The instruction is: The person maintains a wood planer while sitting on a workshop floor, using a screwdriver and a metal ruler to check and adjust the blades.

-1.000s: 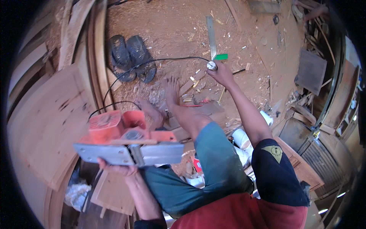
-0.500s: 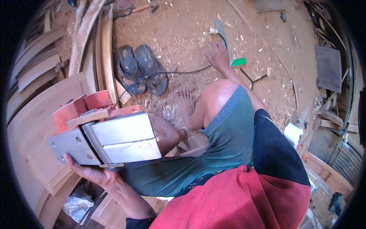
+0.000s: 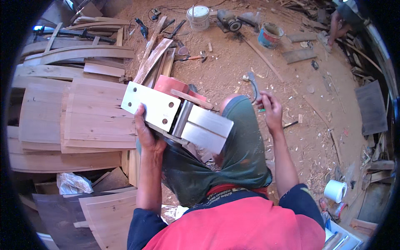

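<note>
My left hand (image 3: 146, 135) grips a red electric hand planer (image 3: 168, 85) from below, thumb against its metal sole. The planer is upside down above my left thigh, its two metal sole plates facing up and the cutter drum between them. My right hand (image 3: 271, 110) is raised beside my right knee, thumb and fingers drawn together; whatever they hold, if anything, is too small to make out. Beyond its fingertips lie a grey strip (image 3: 251, 79), and a power plug (image 3: 245, 78) with a dark cord. A green piece (image 3: 261, 110) shows partly behind the hand.
Curved wooden panels (image 3: 100, 112) are stacked at left. A hammer (image 3: 196, 57), a white bucket (image 3: 198, 17) and a paint bucket (image 3: 271, 35) stand or lie farther off among shavings. Another person's leg (image 3: 333, 29) shows at far right. A white tub (image 3: 335, 191) lies at right.
The view has tilted up, showing more floor. The planer has come toward the middle, its sole turned more upward. My right hand has drawn back from the floor, its fingers now closed together.
</note>
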A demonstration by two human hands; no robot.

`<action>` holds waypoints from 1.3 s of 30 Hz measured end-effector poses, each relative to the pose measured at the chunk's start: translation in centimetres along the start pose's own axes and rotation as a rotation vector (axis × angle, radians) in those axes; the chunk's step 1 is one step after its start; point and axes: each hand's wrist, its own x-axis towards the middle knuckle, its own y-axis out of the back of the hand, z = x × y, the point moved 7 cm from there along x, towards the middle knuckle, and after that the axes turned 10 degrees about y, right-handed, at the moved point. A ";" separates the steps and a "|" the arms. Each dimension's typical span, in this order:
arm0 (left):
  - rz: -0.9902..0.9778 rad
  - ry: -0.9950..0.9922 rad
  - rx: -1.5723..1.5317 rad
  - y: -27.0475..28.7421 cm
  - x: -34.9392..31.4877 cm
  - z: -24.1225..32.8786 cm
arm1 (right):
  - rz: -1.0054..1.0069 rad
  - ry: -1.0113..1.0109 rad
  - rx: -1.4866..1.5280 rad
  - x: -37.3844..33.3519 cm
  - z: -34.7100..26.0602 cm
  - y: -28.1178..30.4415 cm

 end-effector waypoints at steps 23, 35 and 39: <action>0.125 0.429 0.463 -2.5 -3.1 -11.3 | -0.378 -0.453 0.423 -20.7 -3.4 -3.2; 0.031 0.317 1.325 -1.8 -1.5 -8.0 | -0.737 -0.725 0.525 -22.3 0.6 -2.9; 0.107 0.315 1.557 -1.9 -2.7 -6.9 | -0.791 -0.747 0.511 -21.2 0.3 -4.4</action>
